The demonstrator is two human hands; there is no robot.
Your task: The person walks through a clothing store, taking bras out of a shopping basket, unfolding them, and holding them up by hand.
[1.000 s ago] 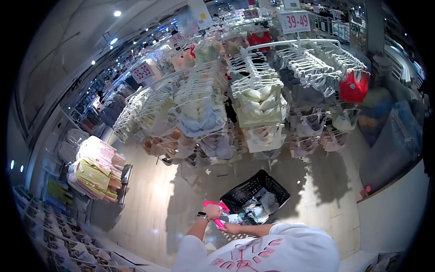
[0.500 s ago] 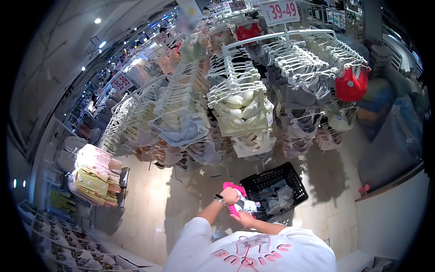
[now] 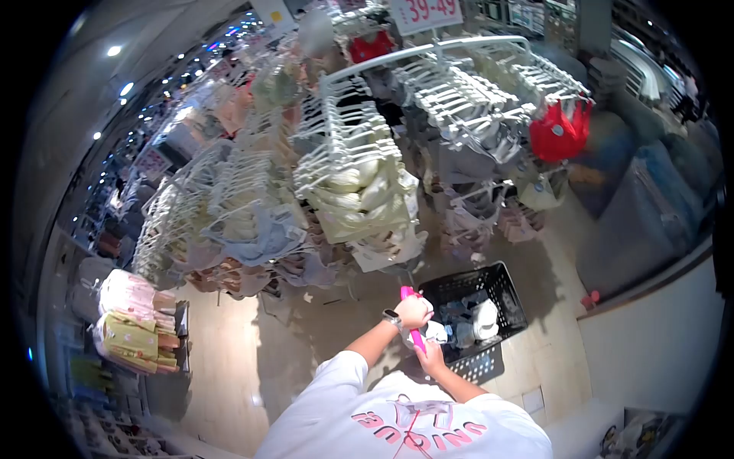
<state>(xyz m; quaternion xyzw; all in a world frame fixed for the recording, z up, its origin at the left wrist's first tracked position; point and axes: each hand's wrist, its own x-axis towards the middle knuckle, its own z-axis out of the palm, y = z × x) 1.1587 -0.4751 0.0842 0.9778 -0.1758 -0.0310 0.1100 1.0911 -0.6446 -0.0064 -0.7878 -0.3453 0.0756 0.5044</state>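
Note:
My left hand (image 3: 413, 310), with a watch at its wrist, is closed around the upper part of a bright pink strip-shaped item (image 3: 417, 340). Lower down, my right hand (image 3: 430, 357) grips the same item by its bottom end. White cloth (image 3: 436, 331) shows beside the pink strip; whether the two are joined I cannot tell. Just right of my hands, a black plastic basket (image 3: 514, 297) stands on the floor. Inside it lie white and grey-blue bundled pieces (image 3: 483, 320), too small to identify.
A white rack (image 3: 428, 50) ahead carries rows of bras on white hangers (image 3: 359, 199), and a red bra (image 3: 560, 131) hangs at its right. Pink and yellow-green clothes (image 3: 134, 336) hang at left. Large stuffed bags (image 3: 638, 222) and a white counter (image 3: 650, 329) stand at right.
My view has shifted, so the rack sits further left. The pink item has turned from spread out to a narrow upright strip, still between both hands.

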